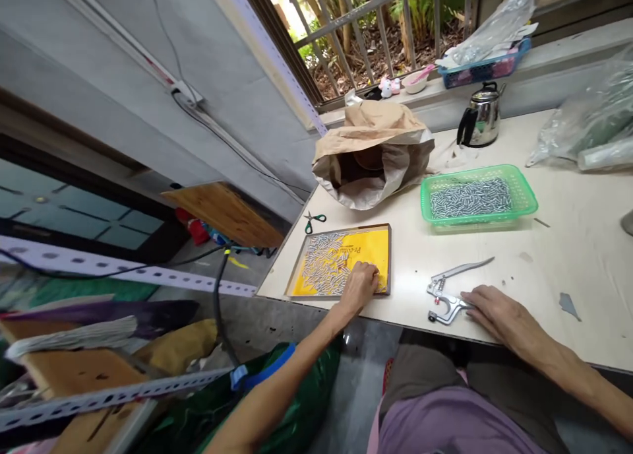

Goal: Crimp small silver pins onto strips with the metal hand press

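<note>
My left hand (362, 284) is over the right part of a shallow tray (390, 259) with a yellow bottom. Its fingers are curled down and pressed together, and whatever they hold is hidden. Many small silvery metal pins (321, 262) lie scattered over the tray's left and middle. Hand pliers (448, 305) with a C-shaped jaw, like snap-fastener pliers, rest on the table to the right, their handles spread. My right hand (502, 315) has its fingers on the lower handle, while the upper handle sticks out free.
Behind the pliers stands a green plastic basket (527, 200) full of similar pins. An open brown paper bag (376, 134) sits behind the tray, near small scissors (315, 220). A metal kettle (482, 117) and plastic bags (588, 117) are farther back. The table's front edge (415, 332) runs close to both hands.
</note>
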### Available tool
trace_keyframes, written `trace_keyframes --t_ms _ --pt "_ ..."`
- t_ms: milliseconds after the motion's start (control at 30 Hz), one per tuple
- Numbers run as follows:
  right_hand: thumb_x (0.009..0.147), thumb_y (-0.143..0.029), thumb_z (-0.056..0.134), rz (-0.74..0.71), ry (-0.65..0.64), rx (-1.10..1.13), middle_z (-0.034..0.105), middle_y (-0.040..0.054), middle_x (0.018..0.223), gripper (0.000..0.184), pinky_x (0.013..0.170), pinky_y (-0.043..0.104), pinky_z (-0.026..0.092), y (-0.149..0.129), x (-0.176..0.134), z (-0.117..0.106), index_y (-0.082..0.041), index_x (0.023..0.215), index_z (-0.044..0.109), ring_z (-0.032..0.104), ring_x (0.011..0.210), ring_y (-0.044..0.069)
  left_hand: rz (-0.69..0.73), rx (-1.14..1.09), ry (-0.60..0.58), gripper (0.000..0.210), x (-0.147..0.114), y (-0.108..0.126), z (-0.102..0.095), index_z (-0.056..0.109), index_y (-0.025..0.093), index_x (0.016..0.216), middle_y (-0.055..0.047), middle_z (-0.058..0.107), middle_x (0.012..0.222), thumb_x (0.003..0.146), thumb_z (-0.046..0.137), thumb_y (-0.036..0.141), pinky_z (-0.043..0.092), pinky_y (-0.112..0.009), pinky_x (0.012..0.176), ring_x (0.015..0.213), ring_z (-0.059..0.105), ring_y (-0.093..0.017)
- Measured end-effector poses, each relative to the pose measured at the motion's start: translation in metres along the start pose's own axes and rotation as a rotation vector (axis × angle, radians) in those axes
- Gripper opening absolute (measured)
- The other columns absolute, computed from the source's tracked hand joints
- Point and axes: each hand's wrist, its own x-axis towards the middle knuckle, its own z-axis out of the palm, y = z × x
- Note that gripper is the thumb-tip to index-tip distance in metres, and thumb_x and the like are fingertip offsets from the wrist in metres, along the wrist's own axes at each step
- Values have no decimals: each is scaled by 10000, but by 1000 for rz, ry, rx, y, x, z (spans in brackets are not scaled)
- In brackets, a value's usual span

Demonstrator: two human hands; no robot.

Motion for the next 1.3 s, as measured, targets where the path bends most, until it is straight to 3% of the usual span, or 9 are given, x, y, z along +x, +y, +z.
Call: trace_keyframes --t_ms 100,233,400,567,733,1000,1200,1300 --pt "934 -238 397 17 66 -104 609 81 857 214 589 295 489 2 -11 7 -191 1021 587 592 751 205 -69 -353 -28 211 -5 25 3 690 153 923 -46 663 790 775 545 116 465 -284 742 769 589 -169" --pt "930 -168 397 -24 114 -191 557 46 724 232 533 262 410 4 -15 12 -190 765 558 543 640 170 -247 -831 -304 194 -11 65 13 701 123 846 -39 672 749 724 621 251 445 -226 598 637 577 -129" --pt "896 -60 386 -85 180 -262 527 27 683 272 528 269 340 -4 -16 11 -193 688 501 476 578 151 -383 -1064 -422 346 -15 91 26 684 96 766 5 586 584 631 702 414 335 -189 490 519 458 -79" --pt "840 23 388 -124 225 -303 522 39 687 269 555 288 322 -11 -21 9 -176 714 518 449 593 167 -439 -1084 -461 366 -21 95 32 656 85 694 54 473 485 582 713 429 247 -191 465 461 341 -48" --pt "835 29 392 -144 232 -331 523 36 693 264 573 292 320 -13 -21 8 -176 736 527 436 600 172 -399 -989 -510 318 -17 94 32 644 95 644 66 427 444 622 678 410 228 -192 449 436 315 -45" --pt "823 26 400 -112 151 -255 536 35 715 267 565 281 330 -5 -22 17 -201 709 483 455 608 169 -450 -808 -740 202 -1 98 23 577 134 554 69 447 393 630 685 286 265 -186 399 372 375 -58" --pt "836 21 387 -120 175 -260 533 35 703 270 542 279 321 -2 -24 23 -199 707 478 449 587 165 -467 -767 -682 147 -7 106 16 608 120 583 82 445 393 668 660 228 314 -175 392 356 369 -44" --pt "833 23 385 -129 157 -232 532 36 711 268 550 275 328 -2 -24 23 -199 712 474 453 600 163 -518 -763 -754 175 -6 106 13 602 122 575 81 445 382 662 685 249 291 -172 380 348 374 -43"
